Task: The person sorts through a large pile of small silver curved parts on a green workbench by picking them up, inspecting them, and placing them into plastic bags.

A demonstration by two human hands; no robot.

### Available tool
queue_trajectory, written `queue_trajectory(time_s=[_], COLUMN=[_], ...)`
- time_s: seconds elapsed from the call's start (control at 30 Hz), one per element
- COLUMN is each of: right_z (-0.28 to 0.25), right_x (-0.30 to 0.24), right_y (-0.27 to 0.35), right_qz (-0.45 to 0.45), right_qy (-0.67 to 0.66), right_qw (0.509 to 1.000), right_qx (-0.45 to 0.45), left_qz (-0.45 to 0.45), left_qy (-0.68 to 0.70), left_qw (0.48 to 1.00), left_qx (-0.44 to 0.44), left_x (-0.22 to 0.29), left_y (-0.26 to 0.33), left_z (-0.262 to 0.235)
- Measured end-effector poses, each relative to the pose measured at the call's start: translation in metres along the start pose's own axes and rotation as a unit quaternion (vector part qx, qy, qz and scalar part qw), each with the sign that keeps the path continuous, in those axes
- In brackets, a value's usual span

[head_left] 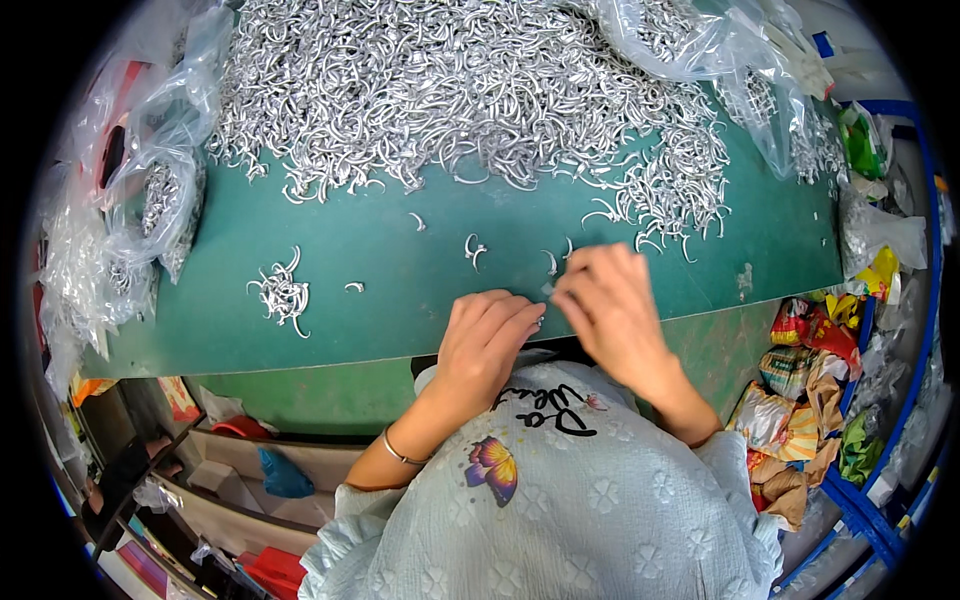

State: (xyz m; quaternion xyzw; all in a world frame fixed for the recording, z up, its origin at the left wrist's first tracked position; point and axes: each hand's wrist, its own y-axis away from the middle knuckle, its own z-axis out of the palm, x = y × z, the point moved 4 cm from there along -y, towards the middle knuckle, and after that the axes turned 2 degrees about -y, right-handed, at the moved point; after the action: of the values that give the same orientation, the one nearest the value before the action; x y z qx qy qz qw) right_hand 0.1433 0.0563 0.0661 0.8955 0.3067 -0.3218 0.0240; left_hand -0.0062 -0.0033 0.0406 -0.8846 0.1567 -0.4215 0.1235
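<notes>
My left hand (488,345) rests at the near edge of the green table (380,290), fingers bent and pressed together. A small silvery bit shows at its fingertips, too small to name. Close by on the right, my right hand (615,315) is slightly blurred, its fingers curled down toward the left fingertips; what they pinch, if anything, is hidden. Just beyond the hands lie a few loose curved silver metal pieces (551,262), hook-like in shape. Another piece (475,252) sits further left, and a small heap of metal pieces (283,293) lies at the left.
A large pile of the same silver pieces (450,90) covers the far side of the table. Clear plastic bags (185,170) stand at the left, and plastic sheeting (690,40) lies at the far right. Colourful packets (785,420) and a blue frame (865,520) are on the right.
</notes>
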Motion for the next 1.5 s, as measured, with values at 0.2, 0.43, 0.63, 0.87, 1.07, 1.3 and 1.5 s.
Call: queue_trajectory(time_s=[0.2,0.43,0.63,0.87,1.07,1.3,1.5], right_z=[-0.029,-0.030,-0.033,-0.021,-0.020,-0.029,-0.018], right_x=[0.033,0.048,0.044,0.039,0.040,0.038,0.035], right_y=[-0.015,-0.030,-0.021,-0.017,-0.006,-0.010,-0.007], right_qz=[0.029,0.064,0.064,0.129,0.066,0.062,0.046], right_qy=[-0.003,0.150,0.070,-0.123,0.061,0.112,0.112], right_qw=[0.988,0.982,0.983,0.977,0.992,0.981,0.986], right_qx=[0.152,0.096,0.159,0.120,0.085,0.149,0.117], left_qz=[-0.004,0.022,0.008,0.006,0.001,-0.003,-0.015], left_qy=[-0.018,-0.054,-0.030,-0.023,-0.027,-0.027,-0.028], left_qw=[1.000,0.997,0.999,0.999,0.999,0.999,0.999], left_qx=[0.002,-0.051,-0.031,-0.029,-0.030,-0.023,-0.013], left_x=[0.005,0.002,0.002,0.001,0.001,0.001,-0.001], left_y=[-0.006,-0.005,-0.006,-0.006,-0.004,-0.001,0.003], left_z=[-0.001,0.004,0.004,0.004,0.002,-0.001,-0.005])
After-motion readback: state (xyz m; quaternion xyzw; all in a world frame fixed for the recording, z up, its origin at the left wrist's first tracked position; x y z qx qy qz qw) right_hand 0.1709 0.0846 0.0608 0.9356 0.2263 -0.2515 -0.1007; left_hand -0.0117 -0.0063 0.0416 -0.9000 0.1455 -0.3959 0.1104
